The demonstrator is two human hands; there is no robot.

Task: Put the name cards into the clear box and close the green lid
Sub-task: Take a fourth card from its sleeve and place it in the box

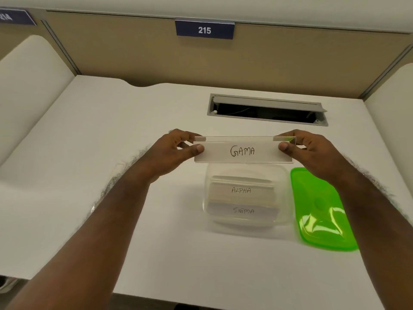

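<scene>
- Middle of the frame: name card (243,151) in a clear stand, hand-lettered "GAMA", held level above the far rim of the box.
- Left hand (173,148) pinched shut on the card's left end, thumb on the front face, fingers behind.
- Right hand (309,148) pinched shut on the card's right end in the same way.
- Below the card, lower middle of the frame: clear box (285,175), open, resting on the white desk (89,153).
- Inside the box: one card reading "ALPHA" (241,190), and nearer the bottom of the frame one reading "SIGMA" (243,210).
- Right of the box, just beside it: green lid (319,211), flat on the desk, partly covered by the right forearm.
- Upper middle: blue sign (204,30) on the partition, white digits "215".
- Upper left corner: second blue sign (13,17), digits not clearly legible.
- Above the hands, right of centre: grey cable slot (267,108) in the desk, flap open.
</scene>
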